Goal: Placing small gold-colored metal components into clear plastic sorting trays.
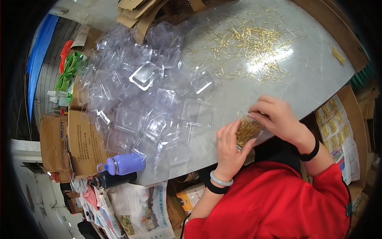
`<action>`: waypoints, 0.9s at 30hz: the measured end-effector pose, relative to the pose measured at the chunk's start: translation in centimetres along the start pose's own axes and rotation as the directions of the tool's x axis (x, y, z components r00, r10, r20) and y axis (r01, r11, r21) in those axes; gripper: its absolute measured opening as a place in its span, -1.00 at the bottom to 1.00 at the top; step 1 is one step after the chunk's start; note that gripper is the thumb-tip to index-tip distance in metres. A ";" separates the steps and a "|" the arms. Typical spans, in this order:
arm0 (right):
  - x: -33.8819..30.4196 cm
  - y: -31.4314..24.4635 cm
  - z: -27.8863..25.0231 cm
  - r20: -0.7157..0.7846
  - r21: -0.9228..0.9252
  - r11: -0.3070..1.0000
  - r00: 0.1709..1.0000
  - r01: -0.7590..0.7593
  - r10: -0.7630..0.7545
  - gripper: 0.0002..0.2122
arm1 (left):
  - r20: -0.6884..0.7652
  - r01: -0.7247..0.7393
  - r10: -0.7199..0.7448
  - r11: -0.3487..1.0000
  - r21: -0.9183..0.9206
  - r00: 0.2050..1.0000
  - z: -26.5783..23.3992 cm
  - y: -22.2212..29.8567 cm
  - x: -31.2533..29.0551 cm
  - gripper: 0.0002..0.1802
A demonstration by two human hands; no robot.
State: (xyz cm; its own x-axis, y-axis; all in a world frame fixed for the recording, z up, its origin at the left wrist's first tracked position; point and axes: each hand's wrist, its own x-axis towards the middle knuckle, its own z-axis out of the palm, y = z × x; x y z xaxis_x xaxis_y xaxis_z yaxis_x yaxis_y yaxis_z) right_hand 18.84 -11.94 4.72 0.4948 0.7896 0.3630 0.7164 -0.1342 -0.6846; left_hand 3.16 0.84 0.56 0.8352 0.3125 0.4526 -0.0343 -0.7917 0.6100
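Observation:
Near the table's front edge, my left hand (230, 148) holds a clear plastic clamshell packed with gold wire hooks (247, 132). Its fingers lie along the left side and its thumb along the near side. My right hand (278, 119) is at the far right edge of the pack, thumb and fingers pinched together; what lies between their tips is too small to make out. Beyond my hands, loose gold wire hooks (254, 44) are spread over the grey table (318, 83). A big heap of empty clear plastic clamshells (147, 75) covers the table's left side.
A purple bottle (129, 164) lies at the left front edge beside a black bottle (115, 179). Cardboard boxes (85, 143) stand left of the table. At the right, a carton (352, 111) holds rows of gold-filled packs (333, 125). A small hook bundle (337, 55) lies far right.

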 end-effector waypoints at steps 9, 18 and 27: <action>2.1 0.1 1.6 -0.008 0.254 0.952 0.984 -0.173 0.181 -0.91 | -0.062 0.023 -0.023 1.000 -0.004 0.998 0.5 0.4 -0.1 -0.21; -1.6 0.3 1.0 -0.070 0.250 0.959 0.985 -0.136 0.158 -0.85 | -0.069 0.042 -0.042 0.999 -0.001 0.997 0.5 0.6 -0.1 -0.22; -1.2 0.8 -1.1 0.084 0.207 0.959 0.980 -0.194 0.180 -0.91 | -0.056 0.009 -0.007 1.000 0.027 0.998 0.3 0.6 0.0 -0.24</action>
State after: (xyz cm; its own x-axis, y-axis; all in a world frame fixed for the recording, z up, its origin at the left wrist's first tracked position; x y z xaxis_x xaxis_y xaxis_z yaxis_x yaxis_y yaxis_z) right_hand 19.34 -13.64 4.40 0.5725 0.8001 0.1791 0.4893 -0.1581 -0.8577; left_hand 3.34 0.17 0.76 0.8036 0.3469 0.4835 -0.0120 -0.8029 0.5960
